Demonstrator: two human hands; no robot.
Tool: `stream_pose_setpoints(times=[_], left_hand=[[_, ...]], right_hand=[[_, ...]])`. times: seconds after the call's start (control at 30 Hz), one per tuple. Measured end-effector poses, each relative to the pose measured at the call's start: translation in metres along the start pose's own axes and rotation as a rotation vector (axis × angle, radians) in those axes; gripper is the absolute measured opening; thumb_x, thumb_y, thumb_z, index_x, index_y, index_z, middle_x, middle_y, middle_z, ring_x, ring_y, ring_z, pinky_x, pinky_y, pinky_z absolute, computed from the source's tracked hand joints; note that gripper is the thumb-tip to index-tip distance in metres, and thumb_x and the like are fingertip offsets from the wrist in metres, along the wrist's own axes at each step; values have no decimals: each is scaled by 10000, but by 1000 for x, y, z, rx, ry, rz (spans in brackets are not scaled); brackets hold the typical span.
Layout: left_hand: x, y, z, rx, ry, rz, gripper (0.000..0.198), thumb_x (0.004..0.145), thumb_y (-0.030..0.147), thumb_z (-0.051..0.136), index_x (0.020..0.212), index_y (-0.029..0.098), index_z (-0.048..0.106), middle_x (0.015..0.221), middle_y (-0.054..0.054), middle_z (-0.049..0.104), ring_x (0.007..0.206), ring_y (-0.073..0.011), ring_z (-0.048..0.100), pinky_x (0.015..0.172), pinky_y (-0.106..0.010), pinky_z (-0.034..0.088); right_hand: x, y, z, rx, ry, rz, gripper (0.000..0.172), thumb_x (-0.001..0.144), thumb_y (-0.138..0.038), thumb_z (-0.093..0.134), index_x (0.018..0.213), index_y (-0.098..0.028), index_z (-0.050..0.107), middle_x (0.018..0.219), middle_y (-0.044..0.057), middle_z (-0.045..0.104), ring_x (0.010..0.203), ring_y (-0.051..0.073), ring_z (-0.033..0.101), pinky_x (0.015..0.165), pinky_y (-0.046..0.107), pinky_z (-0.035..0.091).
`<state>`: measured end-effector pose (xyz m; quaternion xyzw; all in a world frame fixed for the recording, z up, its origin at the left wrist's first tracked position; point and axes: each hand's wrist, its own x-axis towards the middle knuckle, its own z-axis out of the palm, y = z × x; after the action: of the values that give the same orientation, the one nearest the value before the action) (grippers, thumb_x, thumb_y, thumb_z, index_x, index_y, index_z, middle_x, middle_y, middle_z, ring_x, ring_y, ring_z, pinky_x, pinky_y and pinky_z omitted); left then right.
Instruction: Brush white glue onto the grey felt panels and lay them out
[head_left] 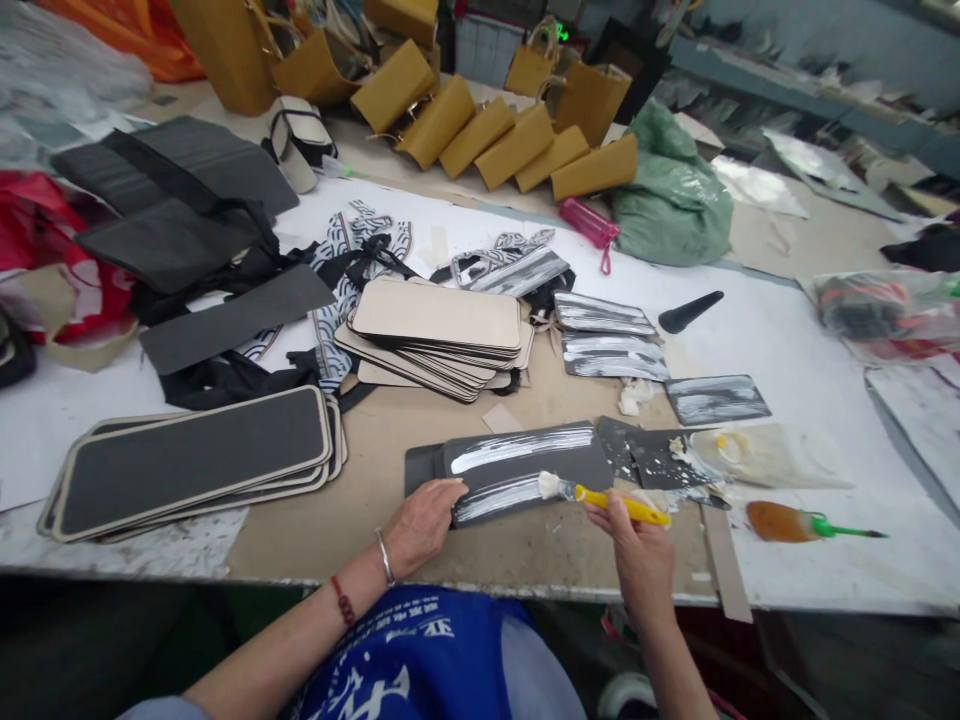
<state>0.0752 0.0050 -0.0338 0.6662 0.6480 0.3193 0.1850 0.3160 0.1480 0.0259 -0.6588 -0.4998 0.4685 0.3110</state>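
Observation:
My right hand (637, 545) grips a paintbrush (622, 505) by its yellow handle. The white-coated bristles touch a dark grey rectangular panel (525, 465) that lies flat in front of me. Two streaky white bands of a glue-like paste run along that panel, near its far and near edges. At its left end, my left hand (427, 520) has its fingers closed on the edge, holding it steady. Another dark piece (421, 465) shows partly beneath it. To the right, a paste-spattered dark board (656, 460) lies beside a cloudy plastic bag (772, 455) with whitish paste.
Beige panels (439, 310) are stacked behind; dark panels with beige borders (195, 460) lie left. Smaller white-streaked pieces (615, 355) sit right of centre. An amber bottle (784, 522) with a green nozzle lies near the right. Mustard bags (480, 140) line the back beside a green sack (667, 190).

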Motion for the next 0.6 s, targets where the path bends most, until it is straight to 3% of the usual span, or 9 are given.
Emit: stream_pose_setpoints(times=[0.2,0.4,0.47,0.6], left_hand=[[0,3,1,41,32,7,414,758,15,350,1112,149,517,1066,-102,627,1034,-176,567,917,-347,489],[0,11,-2,-21,98,-24,386,788,63,374,1120,183,530,1075,-90,635,1027,-173,582,918,-312,480],[-2,16,-2,-77,157,-133,332,818,102,376,1088,195,546,1057,-79,640,1002,-164,591,903,-298,482],[-4,21,6,-164,323,-525,250,834,202,404,1027,170,561,971,-92,636,898,-178,608,817,-323,511]], right_hand=[[45,0,-49,-203,104,10,517,647,-598,590,747,-95,652,661,117,684,736,283,666,686,360,550],[48,-21,-68,-279,184,-17,515,644,-604,558,737,-108,663,632,103,681,744,290,664,697,371,546],[39,-29,-65,-296,170,-65,510,663,-600,553,778,-116,665,641,90,684,765,287,662,733,382,539],[17,-33,-39,-216,49,-110,497,699,-578,580,894,-127,647,719,76,694,767,259,664,767,381,537]])
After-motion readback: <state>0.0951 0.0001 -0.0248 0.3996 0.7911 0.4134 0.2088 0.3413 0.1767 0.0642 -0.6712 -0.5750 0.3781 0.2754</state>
